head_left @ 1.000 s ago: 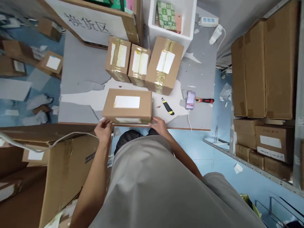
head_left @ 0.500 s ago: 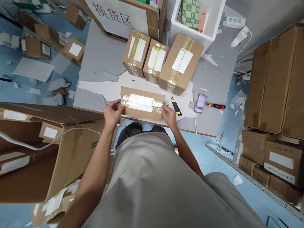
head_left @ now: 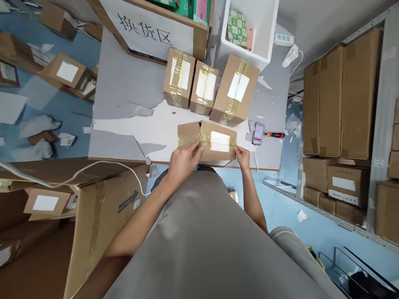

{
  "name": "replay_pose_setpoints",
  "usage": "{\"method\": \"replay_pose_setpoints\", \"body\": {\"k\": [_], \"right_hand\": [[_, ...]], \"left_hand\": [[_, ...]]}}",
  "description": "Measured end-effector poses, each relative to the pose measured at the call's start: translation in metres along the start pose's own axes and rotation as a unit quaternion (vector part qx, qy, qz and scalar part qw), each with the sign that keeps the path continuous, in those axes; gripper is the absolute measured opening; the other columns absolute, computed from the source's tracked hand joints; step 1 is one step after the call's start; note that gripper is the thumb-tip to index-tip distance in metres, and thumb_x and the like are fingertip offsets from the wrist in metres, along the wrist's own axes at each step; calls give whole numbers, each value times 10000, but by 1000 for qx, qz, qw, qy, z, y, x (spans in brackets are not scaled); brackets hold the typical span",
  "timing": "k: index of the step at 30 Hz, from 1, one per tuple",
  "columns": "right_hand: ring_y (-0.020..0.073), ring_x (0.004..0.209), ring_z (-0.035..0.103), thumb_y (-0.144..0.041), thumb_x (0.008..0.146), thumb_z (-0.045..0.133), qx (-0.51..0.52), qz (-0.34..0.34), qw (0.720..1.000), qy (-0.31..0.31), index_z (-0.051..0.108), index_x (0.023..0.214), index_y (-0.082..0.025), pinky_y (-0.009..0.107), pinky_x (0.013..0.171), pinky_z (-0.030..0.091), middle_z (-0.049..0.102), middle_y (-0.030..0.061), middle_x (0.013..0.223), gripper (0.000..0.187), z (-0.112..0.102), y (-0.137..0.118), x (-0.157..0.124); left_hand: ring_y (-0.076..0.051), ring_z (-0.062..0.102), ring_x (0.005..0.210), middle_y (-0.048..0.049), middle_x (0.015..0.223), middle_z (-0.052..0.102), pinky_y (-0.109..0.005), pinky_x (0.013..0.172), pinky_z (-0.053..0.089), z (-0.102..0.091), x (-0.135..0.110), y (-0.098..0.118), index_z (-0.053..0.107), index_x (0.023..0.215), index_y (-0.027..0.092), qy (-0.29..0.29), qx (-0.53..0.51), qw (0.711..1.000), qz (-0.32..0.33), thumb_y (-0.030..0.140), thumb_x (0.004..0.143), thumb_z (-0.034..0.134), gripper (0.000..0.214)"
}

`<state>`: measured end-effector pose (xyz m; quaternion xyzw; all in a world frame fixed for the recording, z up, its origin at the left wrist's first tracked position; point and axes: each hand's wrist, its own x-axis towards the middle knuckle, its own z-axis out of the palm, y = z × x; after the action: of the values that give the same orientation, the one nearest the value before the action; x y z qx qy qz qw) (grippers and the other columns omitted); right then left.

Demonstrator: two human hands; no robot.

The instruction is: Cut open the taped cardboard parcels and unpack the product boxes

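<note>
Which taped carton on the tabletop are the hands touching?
The front carton, at the near edge of the table: the left hand and right hand are both on it; the three taped cartons behind stand untouched.

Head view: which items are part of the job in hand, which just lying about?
In the job:
- labelled cardboard box
- left hand and right hand, both touching it

Apparently just lying about:
- three taped boxes
- phone-like device
- red-handled tool
- white bin
</note>
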<state>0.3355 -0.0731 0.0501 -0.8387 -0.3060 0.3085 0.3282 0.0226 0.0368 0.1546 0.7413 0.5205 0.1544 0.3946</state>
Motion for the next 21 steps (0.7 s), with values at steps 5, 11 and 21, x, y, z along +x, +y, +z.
{"method": "replay_pose_setpoints", "body": {"k": [5,11,21], "right_hand": [[383,1188,886,-482,1009,800,-23,48,998,28,947,1096,-187,519,1168,670,945,146,1214,341,42,-56,-31],[296,1067,848,-406,1148,713,-103,-73,990,54,939,1213,-218,423,1072,663,911,127,1203,301,94,-138,-91],[305,1158,814,-322,1223,715,-252,-214,941,-68,843,1225,-205,395,1055,653,815,146,1209,173,204,-260,-156]], "left_hand": [[-420,887,1153,-169,1177,927,-456,1049,642,-30,23,-75,938,1246,229,4,98,992,-78,504,1104,739,368],[-362,891,1171,-153,1203,925,-455,1129,675,-58,34,-182,887,1162,181,28,-92,984,-148,396,966,835,296],[-394,859,1201,-140,949,871,-583,1191,670,-99,46,-271,839,965,146,-4,-221,932,-286,416,812,935,325]]}}
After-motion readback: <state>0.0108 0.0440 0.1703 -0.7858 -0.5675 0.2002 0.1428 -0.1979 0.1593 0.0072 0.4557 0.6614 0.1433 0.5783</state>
